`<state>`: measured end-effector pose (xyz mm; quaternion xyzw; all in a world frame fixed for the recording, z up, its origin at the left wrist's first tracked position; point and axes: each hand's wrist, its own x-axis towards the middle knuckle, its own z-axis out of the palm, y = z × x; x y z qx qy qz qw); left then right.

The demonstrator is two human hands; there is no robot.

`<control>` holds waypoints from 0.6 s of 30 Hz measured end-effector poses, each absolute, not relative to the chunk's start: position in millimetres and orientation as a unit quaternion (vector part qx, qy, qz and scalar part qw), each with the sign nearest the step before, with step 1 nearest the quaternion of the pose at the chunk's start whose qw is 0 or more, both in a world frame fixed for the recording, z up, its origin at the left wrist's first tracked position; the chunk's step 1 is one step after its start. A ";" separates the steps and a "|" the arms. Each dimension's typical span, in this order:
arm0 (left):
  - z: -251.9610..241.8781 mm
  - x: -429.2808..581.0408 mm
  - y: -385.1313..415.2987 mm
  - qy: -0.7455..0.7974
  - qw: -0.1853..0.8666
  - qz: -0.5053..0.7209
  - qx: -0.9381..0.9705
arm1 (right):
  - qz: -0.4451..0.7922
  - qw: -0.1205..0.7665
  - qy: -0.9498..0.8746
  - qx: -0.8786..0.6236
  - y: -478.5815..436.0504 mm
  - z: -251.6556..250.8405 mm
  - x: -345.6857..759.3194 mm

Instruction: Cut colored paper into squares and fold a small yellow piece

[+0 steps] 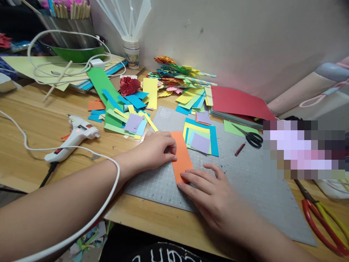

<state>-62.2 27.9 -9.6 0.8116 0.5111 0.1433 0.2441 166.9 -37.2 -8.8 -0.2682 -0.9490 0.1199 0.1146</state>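
A strip of orange paper (181, 154) lies slanted on the grey cutting mat (152, 182). My left hand (155, 149) is at its left edge, with curled fingers and thumb closed on the paper. The fingers of my right hand (209, 193) are stretched out and apart, their tips resting on the strip's near end. Just beyond sits a stack of nested paper squares, with a blue sheet (215, 140) at the bottom and a purple square (200, 143) on top. Black scissors (252, 138) and a small dark red stick (240, 149) lie farther right.
A white glue gun (73, 136) lies left, its cable (118, 174) crossing above my left forearm. Paper scraps (120, 118), a crumpled red paper flower (129, 86) and a red sheet (240, 103) are behind. Large red-and-yellow-handled scissors (313, 214) lie at right.
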 end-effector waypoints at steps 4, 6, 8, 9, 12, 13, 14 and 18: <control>-9.0 -61.3 26.2 0.510 0.240 0.139 0.814 | 0.117 0.122 -0.948 -0.269 -37.4 -7.2 166.2; -10.1 -61.5 25.5 0.510 0.230 0.136 0.818 | 0.117 0.118 -0.949 -0.269 -37.9 -6.4 165.6; -11.6 -61.9 24.8 0.511 0.220 0.136 0.820 | 0.114 0.120 -0.947 -0.275 -39.0 -6.2 164.3; -12.4 -62.0 24.4 0.510 0.216 0.138 0.821 | 0.107 0.127 -0.945 -0.282 -39.9 -6.4 163.3; -14.0 -61.8 23.4 0.508 0.210 0.140 0.823 | 0.074 0.152 -0.937 -0.305 -43.7 -8.2 158.7; -14.4 -61.7 23.1 0.507 0.209 0.140 0.824 | 0.067 0.155 -0.936 -0.310 -45.3 -9.1 156.7; -14.8 -61.7 22.9 0.506 0.209 0.140 0.825 | 0.063 0.152 -0.935 -0.314 -46.9 -10.0 154.7; -16.1 -62.4 22.7 0.504 0.210 0.138 0.827 | 0.080 0.148 -0.919 -0.357 -53.0 -12.2 148.2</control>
